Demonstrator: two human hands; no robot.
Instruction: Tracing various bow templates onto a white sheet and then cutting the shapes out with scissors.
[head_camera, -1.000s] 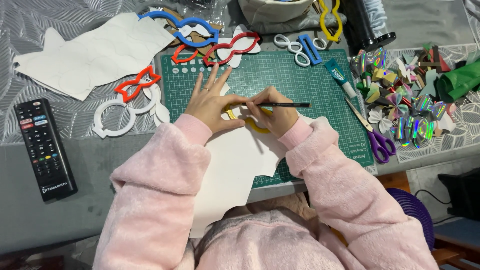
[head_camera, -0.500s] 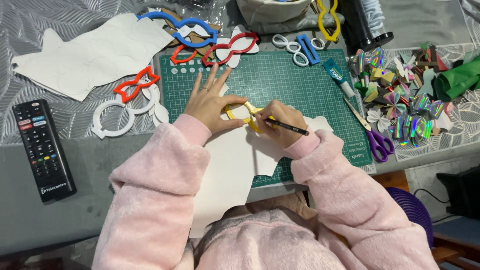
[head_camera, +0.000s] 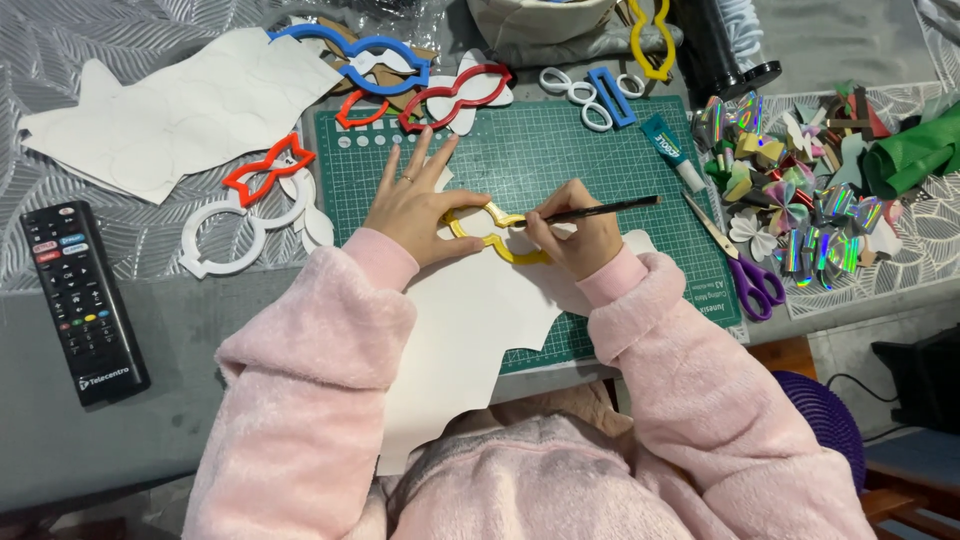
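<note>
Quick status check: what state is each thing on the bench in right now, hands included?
Left hand: flat, pressing the yellow template.
Right hand: gripping the pencil, tip at the template.
Yellow template: flat on the white sheet.
Scissors: closed.
Glue tube: capped, lying down.
Remote: face up.

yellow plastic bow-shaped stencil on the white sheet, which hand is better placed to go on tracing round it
Right. The right hand already grips the black pencil with its tip at the yellow plastic bow-shaped stencil, while the left hand lies flat, pinning it to the white paper sheet.
</note>
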